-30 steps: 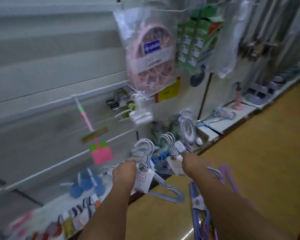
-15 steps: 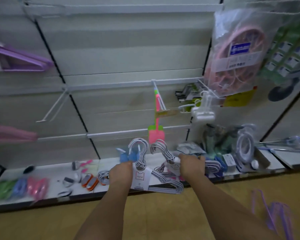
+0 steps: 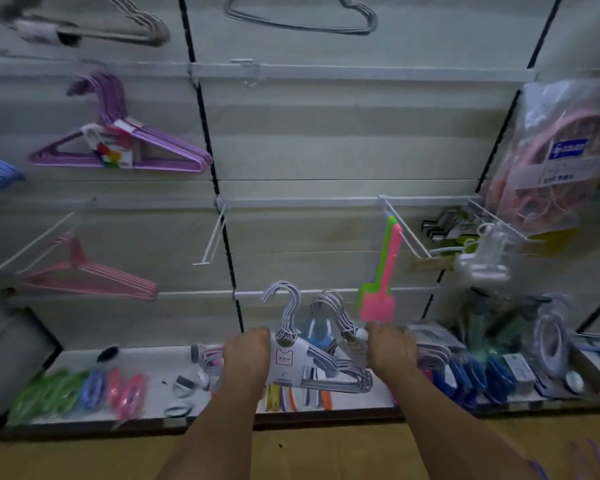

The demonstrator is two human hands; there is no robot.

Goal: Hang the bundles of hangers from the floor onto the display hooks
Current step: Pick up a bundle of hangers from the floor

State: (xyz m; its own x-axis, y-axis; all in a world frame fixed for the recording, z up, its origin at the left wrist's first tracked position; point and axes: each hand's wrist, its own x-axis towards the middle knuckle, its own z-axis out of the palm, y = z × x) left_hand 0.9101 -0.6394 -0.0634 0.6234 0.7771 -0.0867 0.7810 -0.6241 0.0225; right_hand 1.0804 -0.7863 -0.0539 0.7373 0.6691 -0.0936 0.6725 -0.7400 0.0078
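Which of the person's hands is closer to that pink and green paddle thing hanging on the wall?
The right hand. It sits just below the pink and green paddle, close under its lower end. The left hand is well off to the paddle's left.

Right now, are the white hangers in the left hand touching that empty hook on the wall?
Apart. In the head view the white hanger bundle gripped by the left hand sits below the empty display hook, with bare wall panel plainly showing between them.

bottom shelf (image 3: pixel 343 412) | green, blue, pink packets (image 3: pixel 84 393) lying at left
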